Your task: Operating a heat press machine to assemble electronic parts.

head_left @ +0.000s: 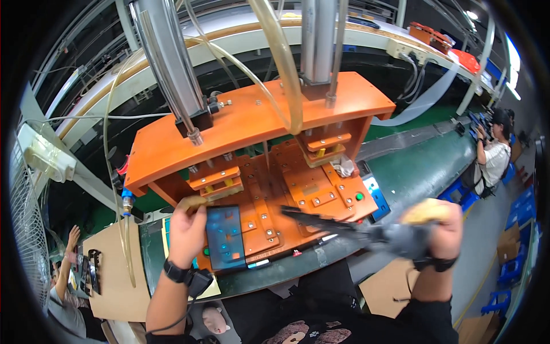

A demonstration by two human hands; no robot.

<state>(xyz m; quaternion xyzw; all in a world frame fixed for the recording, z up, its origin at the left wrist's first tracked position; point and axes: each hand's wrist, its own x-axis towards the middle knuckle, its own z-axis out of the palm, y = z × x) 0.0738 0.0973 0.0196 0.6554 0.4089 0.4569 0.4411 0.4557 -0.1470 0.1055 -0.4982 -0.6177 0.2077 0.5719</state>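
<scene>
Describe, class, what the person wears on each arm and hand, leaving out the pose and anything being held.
Both forearms are bare, with no sleeves reaching them. The left hand has a yellowish cot on one fingertip and a black band at the wrist, from which a dark cable trails down. The right hand also shows a yellowish fingertip covering, and a black strap circles its wrist.

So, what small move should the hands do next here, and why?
Probably the left hand should steady the phone flat on the orange press fixture while the right hand brings the dark tool closer. The phone lies on the left side of the base plate, the left fingers touch its upper edge, and the tool's tip points toward it but is apart from it.
</scene>
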